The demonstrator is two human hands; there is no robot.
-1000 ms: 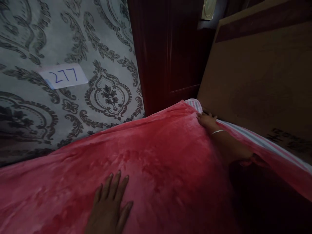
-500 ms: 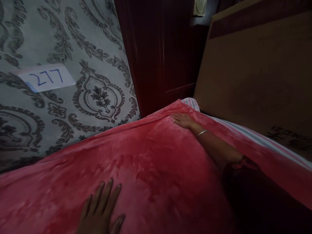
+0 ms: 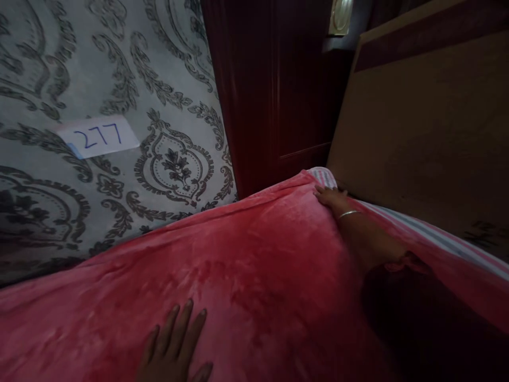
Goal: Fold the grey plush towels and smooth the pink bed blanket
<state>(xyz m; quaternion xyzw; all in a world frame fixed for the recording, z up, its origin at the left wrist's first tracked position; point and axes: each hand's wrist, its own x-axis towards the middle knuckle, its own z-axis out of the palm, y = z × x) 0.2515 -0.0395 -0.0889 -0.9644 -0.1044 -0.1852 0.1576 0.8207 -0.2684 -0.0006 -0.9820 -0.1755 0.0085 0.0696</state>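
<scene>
A plush red-pink blanket (image 3: 246, 254) covers the bed, fairly smooth with faint ripples and brush marks in its pile. Near the bottom edge, my left hand (image 3: 170, 342) lies flat on it, fingers stretched out. My right hand (image 3: 332, 199), with a silver bangle at the wrist, rests at the blanket's far right edge, its fingers extended over the fabric. Just beyond it, a striped white, pink and grey sheet (image 3: 325, 176) shows at the bed's corner. Neither hand holds anything.
Patterned grey wallpaper (image 3: 175, 164) borders the bed on the left, with a paper label (image 3: 101, 137) reading 277 on it. A dark red door (image 3: 278, 90) with a brass plate (image 3: 340, 18) stands behind. At right leans a large cardboard box (image 3: 429, 122).
My right hand has slid over the blanket to the right, to the edge by the striped sheet. My left hand stays flat. The view has shifted slightly.
</scene>
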